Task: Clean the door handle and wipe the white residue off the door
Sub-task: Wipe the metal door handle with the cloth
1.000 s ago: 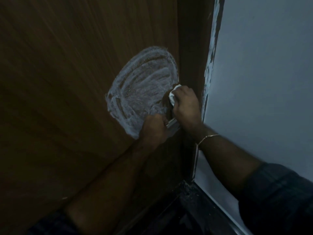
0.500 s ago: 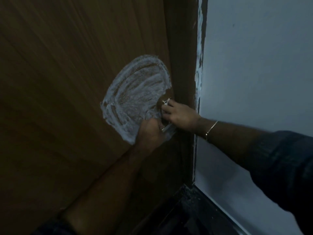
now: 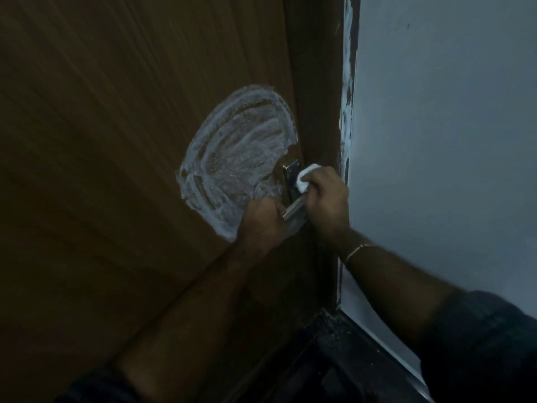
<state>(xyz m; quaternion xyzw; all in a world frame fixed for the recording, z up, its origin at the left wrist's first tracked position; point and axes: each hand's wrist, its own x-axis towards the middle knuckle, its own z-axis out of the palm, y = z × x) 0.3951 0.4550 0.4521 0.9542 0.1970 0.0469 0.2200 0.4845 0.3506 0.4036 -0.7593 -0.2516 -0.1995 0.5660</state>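
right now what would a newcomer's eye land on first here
The big swirled white residue patch on the brown wooden door stands out first. At its right edge, the right hand presses a small white cloth wad to the shiny metal handle plate, while the left hand grips the metal lever.

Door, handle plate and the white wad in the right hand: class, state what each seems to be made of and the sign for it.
Door: looks like wood or wood veneer, matt brown, with faint lengthwise grain lines. Handle plate: apparently metal, polished silver, catching a bright reflection. White wad gripped by the right hand: probably cloth or tissue, soft and bunched; which one is unclear.
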